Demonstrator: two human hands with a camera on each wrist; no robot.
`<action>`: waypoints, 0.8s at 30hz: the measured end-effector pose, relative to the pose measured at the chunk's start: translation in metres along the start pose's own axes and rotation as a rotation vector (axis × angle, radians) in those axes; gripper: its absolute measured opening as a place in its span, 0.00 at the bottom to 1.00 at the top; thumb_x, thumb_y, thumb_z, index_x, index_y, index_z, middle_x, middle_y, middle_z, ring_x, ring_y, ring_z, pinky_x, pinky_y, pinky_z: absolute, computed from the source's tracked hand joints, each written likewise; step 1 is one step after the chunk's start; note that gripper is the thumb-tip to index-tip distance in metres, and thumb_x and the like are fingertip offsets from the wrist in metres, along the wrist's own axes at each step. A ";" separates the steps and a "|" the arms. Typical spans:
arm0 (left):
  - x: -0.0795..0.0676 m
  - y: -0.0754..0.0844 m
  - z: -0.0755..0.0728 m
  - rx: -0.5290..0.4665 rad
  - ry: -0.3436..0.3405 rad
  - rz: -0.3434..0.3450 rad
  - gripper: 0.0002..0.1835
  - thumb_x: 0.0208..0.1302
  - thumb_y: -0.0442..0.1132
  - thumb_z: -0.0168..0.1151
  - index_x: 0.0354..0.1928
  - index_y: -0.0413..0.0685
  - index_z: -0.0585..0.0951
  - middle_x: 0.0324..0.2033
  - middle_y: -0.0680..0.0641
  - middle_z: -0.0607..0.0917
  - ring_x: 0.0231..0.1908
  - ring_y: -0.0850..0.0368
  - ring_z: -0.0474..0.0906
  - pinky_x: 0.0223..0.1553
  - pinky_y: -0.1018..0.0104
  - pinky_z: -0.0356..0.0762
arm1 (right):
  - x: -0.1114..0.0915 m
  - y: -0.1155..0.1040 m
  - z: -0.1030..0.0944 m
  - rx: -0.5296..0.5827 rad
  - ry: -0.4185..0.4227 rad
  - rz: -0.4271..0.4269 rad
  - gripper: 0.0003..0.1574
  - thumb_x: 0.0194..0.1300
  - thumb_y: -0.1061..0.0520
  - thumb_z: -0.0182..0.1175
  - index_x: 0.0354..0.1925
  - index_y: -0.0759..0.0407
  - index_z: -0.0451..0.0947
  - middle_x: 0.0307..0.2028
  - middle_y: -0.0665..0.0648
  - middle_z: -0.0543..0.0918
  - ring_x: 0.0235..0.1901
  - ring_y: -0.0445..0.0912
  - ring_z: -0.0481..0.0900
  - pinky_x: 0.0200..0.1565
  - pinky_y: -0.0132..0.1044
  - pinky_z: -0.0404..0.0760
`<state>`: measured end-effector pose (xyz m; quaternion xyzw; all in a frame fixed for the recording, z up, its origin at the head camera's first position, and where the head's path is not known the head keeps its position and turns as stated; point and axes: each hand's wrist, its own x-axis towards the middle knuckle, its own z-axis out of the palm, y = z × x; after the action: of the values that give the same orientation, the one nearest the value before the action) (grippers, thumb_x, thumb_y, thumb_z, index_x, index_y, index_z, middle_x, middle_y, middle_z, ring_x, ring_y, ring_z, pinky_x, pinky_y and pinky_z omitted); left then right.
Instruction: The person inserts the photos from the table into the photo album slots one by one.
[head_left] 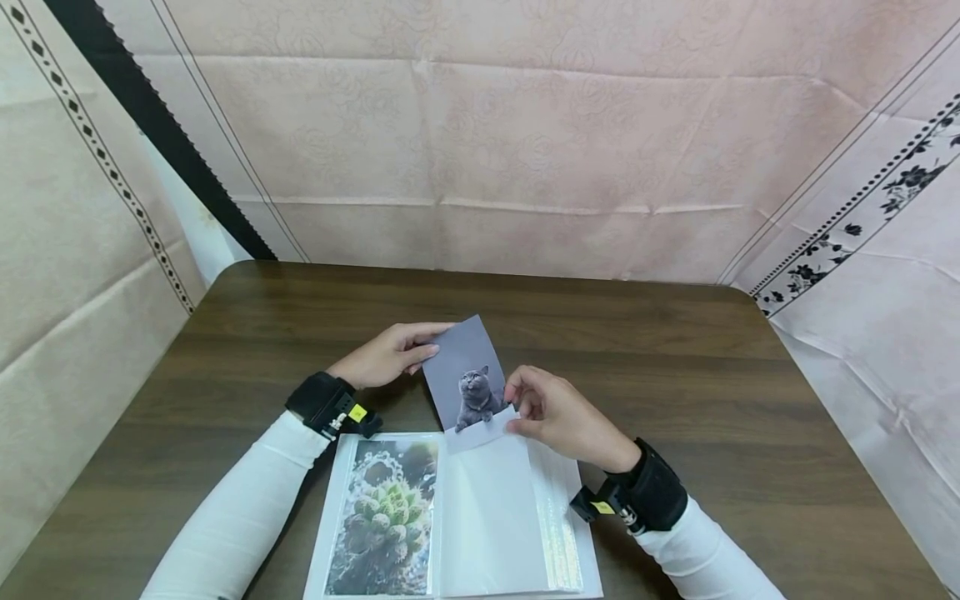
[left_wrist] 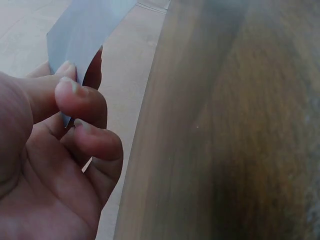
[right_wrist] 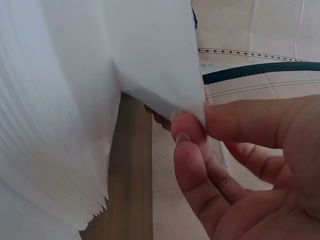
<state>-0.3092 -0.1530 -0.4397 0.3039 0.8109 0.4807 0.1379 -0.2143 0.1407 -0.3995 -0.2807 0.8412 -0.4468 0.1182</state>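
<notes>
A photo of a grey cat (head_left: 471, 379) on a grey-blue background stands tilted over the top edge of an open photo album (head_left: 326, 542). My left hand (head_left: 397, 350) pinches the photo near its upper left edge; in the left wrist view the thumb and fingers grip the grey-blue card (left_wrist: 85, 35). The photo's lower end overlaps the top of the right-hand album page (head_left: 487, 517). My right hand (head_left: 551, 412) pinches the top corner of a whitish album sheet (right_wrist: 155, 50) between thumb and fingers, right beside the photo's lower right edge.
The left album page holds a picture of a green succulent (head_left: 390, 517). Several page edges (right_wrist: 95, 215) fan out in the right wrist view. The album lies on a brown wooden table (head_left: 675, 375), with patterned pale cloth (head_left: 525, 150) hanging behind it. Both wrists wear black straps (head_left: 652, 492).
</notes>
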 end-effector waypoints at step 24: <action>-0.006 0.002 0.025 -0.068 0.202 -0.057 0.18 0.73 0.38 0.48 0.62 0.58 0.74 0.30 0.43 0.77 0.25 0.49 0.77 0.30 0.59 0.78 | -0.001 0.005 -0.005 0.037 -0.069 0.083 0.23 0.61 0.62 0.63 0.50 0.63 0.63 0.21 0.54 0.76 0.20 0.46 0.74 0.25 0.33 0.72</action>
<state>-0.2909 -0.1390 -0.4508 0.2258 0.8123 0.5319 0.0791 -0.2173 0.1470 -0.4011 -0.2586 0.8390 -0.4473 0.1706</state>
